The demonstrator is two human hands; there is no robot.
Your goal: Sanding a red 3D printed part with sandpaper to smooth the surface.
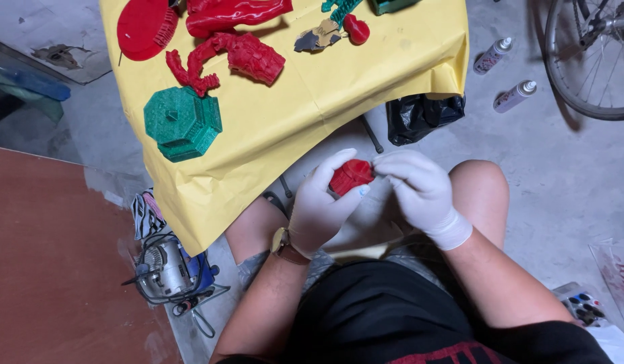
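In the head view, a small red part is sitting between the knees, just below the yellow sheet. Its long axis is running left-low to right-high. The gloved left hand is clamped around it, hiding its lower half; the gloved right hand is pinching its upper right end. It is looking ridged and glossy; its finer shape is hard to make out.

Green octagonal model (on yellow sheet)
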